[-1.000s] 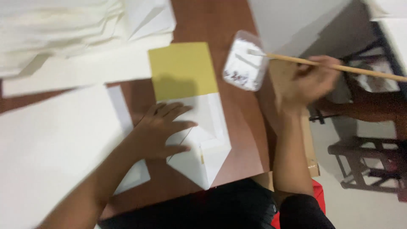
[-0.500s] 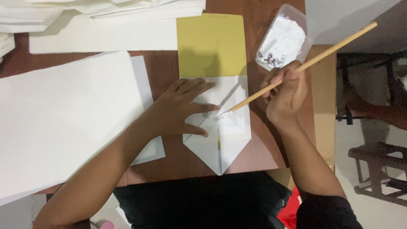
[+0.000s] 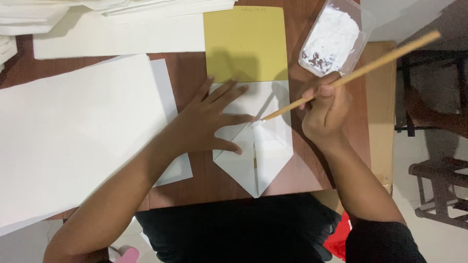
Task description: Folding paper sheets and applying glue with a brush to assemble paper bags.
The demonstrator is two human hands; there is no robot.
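Observation:
My left hand [image 3: 204, 122] lies flat, fingers spread, on a folded white paper piece [image 3: 263, 156] with a pointed lower end. My right hand [image 3: 324, 114] grips a long wooden stick [image 3: 360, 70]; its white-coated tip touches the paper's centre fold beside my left fingertips. A yellow sheet [image 3: 246, 44] lies under the white piece's upper end. A clear plastic tub of white paste [image 3: 334, 39] sits at the table's upper right, just above my right hand.
Large white sheets [image 3: 73, 131] cover the left of the brown table [image 3: 195, 182]. More white paper is stacked along the far edge [image 3: 117, 34]. A cardboard piece [image 3: 380, 97] lines the right edge; chair frames [image 3: 438, 185] stand on the floor beyond.
My right hand brought the stick from the paste tub down to the folded paper, where its tip now rests on the fold. My left hand stayed pressed on the paper.

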